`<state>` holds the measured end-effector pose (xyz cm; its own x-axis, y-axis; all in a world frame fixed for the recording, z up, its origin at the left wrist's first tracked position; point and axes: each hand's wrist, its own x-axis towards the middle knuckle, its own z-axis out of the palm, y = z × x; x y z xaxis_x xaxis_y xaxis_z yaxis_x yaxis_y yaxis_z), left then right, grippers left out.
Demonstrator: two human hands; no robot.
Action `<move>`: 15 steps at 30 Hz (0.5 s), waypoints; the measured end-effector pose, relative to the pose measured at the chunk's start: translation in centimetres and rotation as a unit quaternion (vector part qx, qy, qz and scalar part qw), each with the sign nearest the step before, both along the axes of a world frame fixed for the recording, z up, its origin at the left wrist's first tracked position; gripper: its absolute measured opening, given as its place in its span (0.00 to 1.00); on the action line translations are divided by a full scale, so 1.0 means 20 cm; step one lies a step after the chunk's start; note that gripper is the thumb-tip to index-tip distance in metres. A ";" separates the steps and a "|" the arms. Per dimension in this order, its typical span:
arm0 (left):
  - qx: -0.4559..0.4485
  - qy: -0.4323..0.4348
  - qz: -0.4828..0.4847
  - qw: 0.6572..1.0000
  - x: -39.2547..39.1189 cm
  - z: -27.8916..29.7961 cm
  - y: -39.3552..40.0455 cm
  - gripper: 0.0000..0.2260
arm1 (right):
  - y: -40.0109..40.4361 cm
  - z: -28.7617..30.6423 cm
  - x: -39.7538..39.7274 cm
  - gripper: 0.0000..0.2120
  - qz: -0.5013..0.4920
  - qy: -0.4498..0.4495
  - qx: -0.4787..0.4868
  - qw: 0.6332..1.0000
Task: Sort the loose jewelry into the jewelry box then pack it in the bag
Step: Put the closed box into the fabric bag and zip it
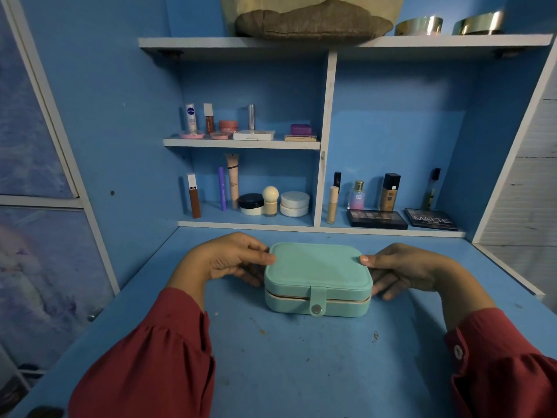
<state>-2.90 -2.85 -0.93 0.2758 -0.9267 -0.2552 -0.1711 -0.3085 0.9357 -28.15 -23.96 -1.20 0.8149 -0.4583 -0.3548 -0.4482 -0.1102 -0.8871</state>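
Observation:
A mint-green jewelry box (pixel 316 273) sits on the blue desk (pixel 286 357) in the middle of the view, its lid down and its snap strap fastened at the front. My left hand (pixel 229 260) holds the box's left side, thumb on the lid and fingers along the wall. On the opposite side my right hand (pixel 404 271) holds it the same way. A brown fabric bag (pixel 313 21) lies on the top shelf. No loose jewelry shows.
Cosmetics fill the shelves behind the box: tubes, jars and bottles (pixel 250 194), two eyeshadow palettes (pixel 401 220), compacts on the upper small shelf (pixel 241 143). Two gold bangles (pixel 449 24) stand on the top shelf at right. Blue walls close in both sides.

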 end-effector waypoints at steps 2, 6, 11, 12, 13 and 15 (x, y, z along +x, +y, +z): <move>-0.018 -0.010 0.021 1.000 -0.01 -0.01 -0.01 0.13 | 0.00 -0.01 0.00 0.24 -0.009 -0.010 0.000 1.000; -0.069 -0.016 0.095 0.993 -0.03 -0.03 -0.06 0.10 | 0.00 -0.01 0.03 0.24 -0.060 -0.048 -0.007 0.997; -0.117 -0.073 0.190 0.972 -0.07 -0.07 -0.15 0.09 | 0.00 -0.05 0.09 0.18 -0.146 -0.108 -0.014 0.983; -0.126 -0.073 0.204 0.968 -0.07 -0.08 -0.17 0.10 | 0.00 -0.05 0.10 0.18 -0.161 -0.122 -0.017 0.979; -0.136 -0.068 0.214 0.965 -0.08 -0.08 -0.18 0.10 | 0.00 -0.06 0.12 0.17 -0.173 -0.133 -0.021 0.976; -0.149 -0.070 0.220 0.961 -0.10 -0.09 -0.20 0.09 | 0.01 -0.07 0.15 0.15 -0.191 -0.141 -0.030 0.971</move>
